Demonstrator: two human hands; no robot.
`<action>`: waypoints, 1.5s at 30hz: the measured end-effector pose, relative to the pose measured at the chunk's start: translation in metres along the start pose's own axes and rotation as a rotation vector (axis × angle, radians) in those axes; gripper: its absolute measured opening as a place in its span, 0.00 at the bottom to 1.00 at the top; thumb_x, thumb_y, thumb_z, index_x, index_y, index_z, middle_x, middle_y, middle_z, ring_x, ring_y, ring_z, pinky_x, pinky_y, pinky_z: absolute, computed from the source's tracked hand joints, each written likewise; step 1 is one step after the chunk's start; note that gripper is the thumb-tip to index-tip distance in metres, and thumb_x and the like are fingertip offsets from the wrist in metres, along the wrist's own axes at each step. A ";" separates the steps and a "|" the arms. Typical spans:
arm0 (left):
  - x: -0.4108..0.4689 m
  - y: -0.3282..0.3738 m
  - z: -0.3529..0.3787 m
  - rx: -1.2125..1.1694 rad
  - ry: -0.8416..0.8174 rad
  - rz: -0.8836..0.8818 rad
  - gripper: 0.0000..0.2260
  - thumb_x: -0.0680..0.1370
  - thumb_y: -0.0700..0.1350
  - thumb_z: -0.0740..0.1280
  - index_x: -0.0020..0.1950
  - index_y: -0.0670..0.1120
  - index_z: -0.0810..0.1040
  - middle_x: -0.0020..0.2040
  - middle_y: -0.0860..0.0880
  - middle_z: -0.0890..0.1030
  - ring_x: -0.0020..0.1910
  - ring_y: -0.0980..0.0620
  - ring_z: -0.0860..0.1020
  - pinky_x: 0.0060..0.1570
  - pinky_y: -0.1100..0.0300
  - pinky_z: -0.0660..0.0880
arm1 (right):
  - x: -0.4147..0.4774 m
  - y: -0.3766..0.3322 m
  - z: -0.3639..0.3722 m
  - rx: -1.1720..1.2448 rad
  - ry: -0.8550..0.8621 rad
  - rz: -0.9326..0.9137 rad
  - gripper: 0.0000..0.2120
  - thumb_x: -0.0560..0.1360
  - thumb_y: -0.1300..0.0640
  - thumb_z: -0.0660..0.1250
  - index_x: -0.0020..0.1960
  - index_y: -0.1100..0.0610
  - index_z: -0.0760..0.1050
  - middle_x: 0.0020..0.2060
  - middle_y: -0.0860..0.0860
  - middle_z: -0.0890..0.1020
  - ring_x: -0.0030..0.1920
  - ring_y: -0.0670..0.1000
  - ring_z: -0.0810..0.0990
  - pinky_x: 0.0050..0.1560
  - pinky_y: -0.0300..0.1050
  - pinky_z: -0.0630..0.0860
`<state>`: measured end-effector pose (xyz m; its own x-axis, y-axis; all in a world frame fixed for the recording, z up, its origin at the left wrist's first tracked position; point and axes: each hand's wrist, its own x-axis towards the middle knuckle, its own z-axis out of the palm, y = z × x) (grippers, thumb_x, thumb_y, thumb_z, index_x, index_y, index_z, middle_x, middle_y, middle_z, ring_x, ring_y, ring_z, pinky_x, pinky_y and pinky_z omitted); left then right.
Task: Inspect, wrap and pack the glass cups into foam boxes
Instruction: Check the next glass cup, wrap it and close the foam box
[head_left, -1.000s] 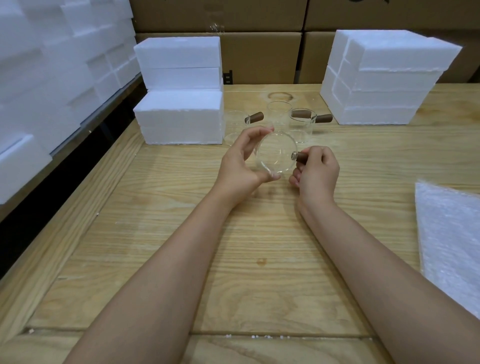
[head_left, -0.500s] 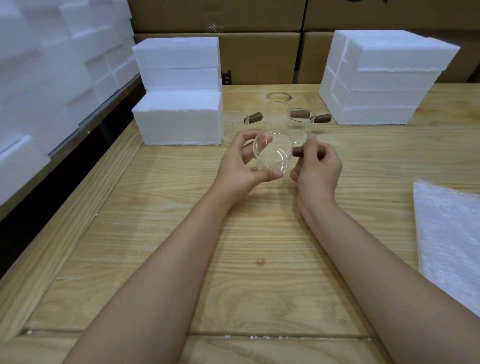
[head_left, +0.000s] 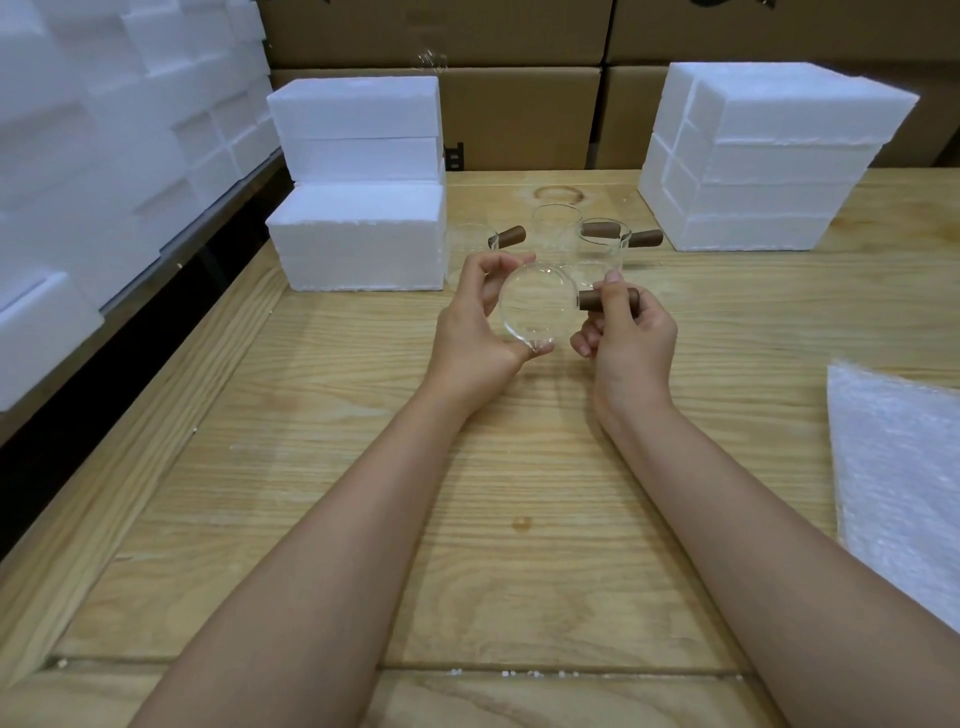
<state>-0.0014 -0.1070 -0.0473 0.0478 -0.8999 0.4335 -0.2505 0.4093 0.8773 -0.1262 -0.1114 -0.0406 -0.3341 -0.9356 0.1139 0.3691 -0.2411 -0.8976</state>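
Holding one glass cup (head_left: 537, 304) up off the table (head_left: 467, 519), round face turned toward the camera; mouth or base, cannot tell. Left hand (head_left: 475, 322) grips the glass wall, fingers curled over the top and thumb under the lower edge. Right hand (head_left: 628, 338) pinches the brown handle (head_left: 608, 300), which sticks out sideways. The hands are apart, joined only by the cup. Judged reason for the hold: two grips at the edges let the cup be turned while the clear middle stays open to the eye, so this reads as inspection, with wrapping not yet begun. The other cups (head_left: 602, 244) stand grouped farther back at mid-table, handles pointing right, presumably waiting their turn. They sit between two stacks of foam boxes (head_left: 358, 234): the left stack is just beside the nearest cup, and the second stack (head_left: 763, 156) is set well apart on the right. A white wrapping sheet (head_left: 898, 467) lies at the right edge of the table near the right forearm, likely placed for an easy reach. The widest stretch of plank showing runs under the forearms toward the near edge, a fair spot to lay the sheet. On the left the table ends at a raised lip, then a dark gap, with more foam blocks beyond. Cartons (head_left: 519, 119) close off the back, so the free room lies toward the near edge and the right.
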 end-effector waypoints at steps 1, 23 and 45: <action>-0.001 0.000 0.001 0.029 0.010 0.025 0.32 0.62 0.34 0.80 0.55 0.56 0.67 0.62 0.55 0.78 0.64 0.59 0.75 0.66 0.57 0.70 | 0.001 0.001 0.000 -0.010 0.012 0.012 0.12 0.80 0.56 0.62 0.39 0.58 0.71 0.24 0.43 0.76 0.22 0.44 0.65 0.23 0.37 0.65; -0.012 0.003 -0.015 0.293 -0.052 -0.075 0.25 0.64 0.52 0.80 0.53 0.50 0.70 0.46 0.55 0.81 0.46 0.59 0.80 0.48 0.61 0.78 | 0.001 0.001 -0.007 -0.767 0.007 -0.091 0.16 0.79 0.45 0.59 0.40 0.55 0.75 0.39 0.46 0.82 0.36 0.44 0.76 0.34 0.38 0.67; -0.014 -0.003 -0.027 0.292 -0.271 -0.147 0.25 0.66 0.50 0.79 0.53 0.50 0.67 0.49 0.53 0.80 0.45 0.66 0.77 0.46 0.68 0.71 | 0.011 -0.105 -0.060 -1.479 -0.203 -0.122 0.06 0.76 0.51 0.68 0.42 0.52 0.76 0.40 0.50 0.79 0.42 0.55 0.75 0.44 0.46 0.67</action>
<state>0.0248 -0.0913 -0.0500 -0.1424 -0.9686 0.2037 -0.5257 0.2484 0.8136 -0.2206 -0.0812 0.0294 -0.1290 -0.9783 0.1624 -0.8805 0.0377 -0.4726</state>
